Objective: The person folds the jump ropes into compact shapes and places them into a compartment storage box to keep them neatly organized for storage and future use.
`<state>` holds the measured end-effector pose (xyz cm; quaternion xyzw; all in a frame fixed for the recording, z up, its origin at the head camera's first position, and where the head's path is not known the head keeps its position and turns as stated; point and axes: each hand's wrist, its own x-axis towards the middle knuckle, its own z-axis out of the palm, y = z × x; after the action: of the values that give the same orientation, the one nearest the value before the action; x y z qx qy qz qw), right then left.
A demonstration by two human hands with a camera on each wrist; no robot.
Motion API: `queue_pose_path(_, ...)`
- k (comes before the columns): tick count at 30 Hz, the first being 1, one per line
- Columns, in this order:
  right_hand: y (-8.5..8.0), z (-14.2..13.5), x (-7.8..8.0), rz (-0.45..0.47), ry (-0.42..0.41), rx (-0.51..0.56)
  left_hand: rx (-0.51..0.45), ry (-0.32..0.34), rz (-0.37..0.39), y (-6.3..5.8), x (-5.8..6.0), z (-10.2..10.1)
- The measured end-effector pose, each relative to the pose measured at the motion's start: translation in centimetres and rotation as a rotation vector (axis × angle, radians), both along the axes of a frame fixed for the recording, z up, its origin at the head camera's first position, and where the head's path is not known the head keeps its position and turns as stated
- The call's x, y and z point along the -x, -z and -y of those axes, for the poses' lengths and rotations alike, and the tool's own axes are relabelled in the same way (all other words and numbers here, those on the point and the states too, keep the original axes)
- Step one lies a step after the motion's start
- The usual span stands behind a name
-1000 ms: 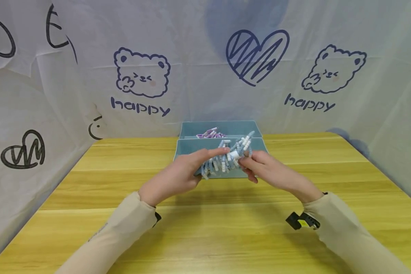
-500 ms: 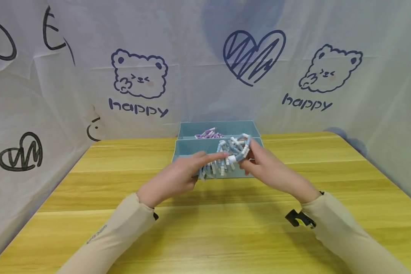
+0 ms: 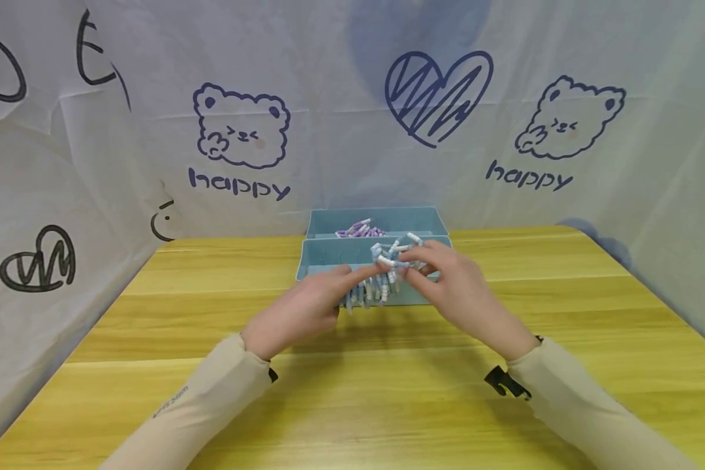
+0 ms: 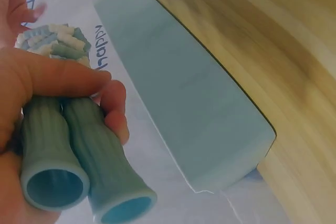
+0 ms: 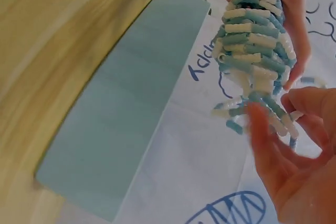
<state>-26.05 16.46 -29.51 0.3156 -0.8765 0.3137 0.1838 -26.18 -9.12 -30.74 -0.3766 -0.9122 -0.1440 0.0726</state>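
Observation:
My left hand (image 3: 302, 303) grips a bundled beaded jump rope (image 3: 376, 287) in blue and white, above the front of a box. In the left wrist view, the two ribbed teal handles (image 4: 102, 156) lie side by side in that hand, their hollow ends outward. The left index finger stretches along the bundle. My right hand (image 3: 455, 287) is at the bundle's other end, where its thumb and fingers (image 5: 261, 142) pinch loose beaded strands (image 5: 270, 111). A white band (image 5: 262, 80) surrounds the rope near those strands. The bundle's underside is partly hidden by the left hand.
A light blue box (image 3: 329, 249) stands behind the hands on the wooden table (image 3: 352, 391). In a second blue box (image 3: 411, 220) at the back lies a purple and white beaded rope (image 3: 361, 228). A white printed cloth (image 3: 341, 143) hangs behind the table.
My right hand has shifted from the bundle's right end to over the loose strands, drawing the rope loop leftward and lower. The left hand keeps its grip, almost in place.

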Motion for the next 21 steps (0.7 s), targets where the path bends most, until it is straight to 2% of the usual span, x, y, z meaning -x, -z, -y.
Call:
queue_pose_path(2, 0.0, 0.0, 0.0, -0.115, 0.019, -0.004, -0.025, -0.007, 0.021, 0.0, 0.1, 0.0)
queue_pose_path(4, -0.1, 0.1, 0.0, -0.203, -0.001, -0.005, -0.051, -0.024, 0.059, 0.0, 0.2, 0.0)
queue_pose_path(8, 0.3, 0.7, -0.2, -0.268, -0.103, -0.003, -0.134, -0.061, 0.145, 0.1, 0.6, 0.2)
queue_pose_path(11, 1.0, 1.5, -0.4, -0.251, -0.164, 0.009, -0.217, -0.096, 0.176, 0.1, 0.7, 0.3)
queue_pose_path(14, 1.6, 2.1, -0.5, -0.204, -0.178, 0.050, -0.294, -0.129, 0.214, -0.1, 0.7, 0.2)
queue_pose_path(18, 1.8, 2.3, -0.8, -0.077, -0.177, 0.134, -0.395, -0.156, 0.327, -0.3, 0.6, 0.1)
queue_pose_path(21, 1.7, 2.3, -1.0, 0.018, -0.146, 0.177, -0.487, -0.161, 0.400, -0.4, 0.6, 0.0)
